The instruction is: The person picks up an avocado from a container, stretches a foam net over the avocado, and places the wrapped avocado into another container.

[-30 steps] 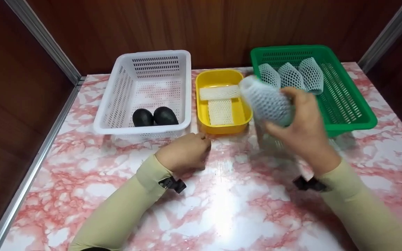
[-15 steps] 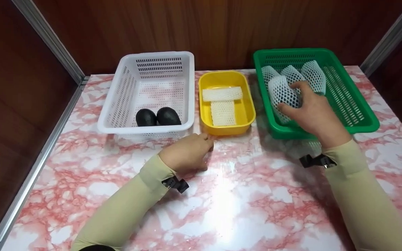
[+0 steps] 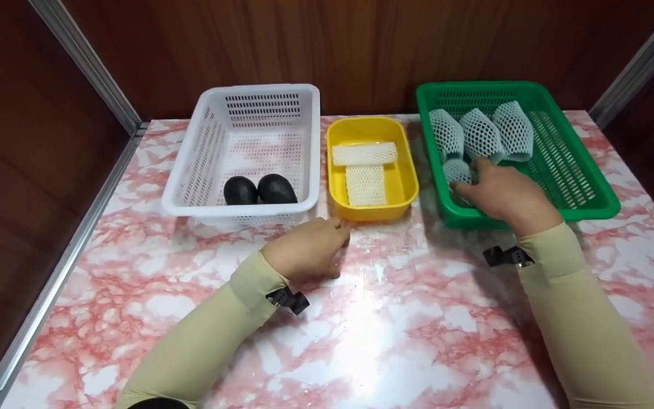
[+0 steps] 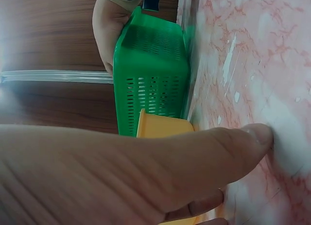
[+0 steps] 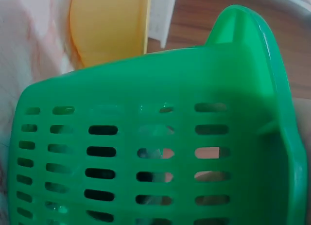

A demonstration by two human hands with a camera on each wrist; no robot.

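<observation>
My right hand [image 3: 511, 196] reaches into the near left corner of the green basket [image 3: 594, 213]. Its thumb and fingers hold a dark avocado in a white foam net [image 3: 456, 172], low in that corner. Behind it lie three more netted avocados [image 3: 480, 136] in a row. In the right wrist view the basket's slotted wall [image 5: 160, 89] hides most of this hand. My left hand [image 3: 307, 250] rests on the table before the yellow bin [image 3: 372, 213], fingers loosely bent and holding nothing. Its thumb [image 4: 218, 154] stretches over the tabletop in the left wrist view.
Two foam net sleeves [image 3: 365, 154] lie crosswise in the yellow bin. To its left, a white basket [image 3: 208, 211] holds two bare dark avocados [image 3: 277, 189] near its front wall. A brown wood-grain panel [image 3: 369, 57] rises behind the containers.
My right hand has carried the netted avocado from above the yellow bin's right side into the green basket and lowered it into the near left corner. The left hand stays in place.
</observation>
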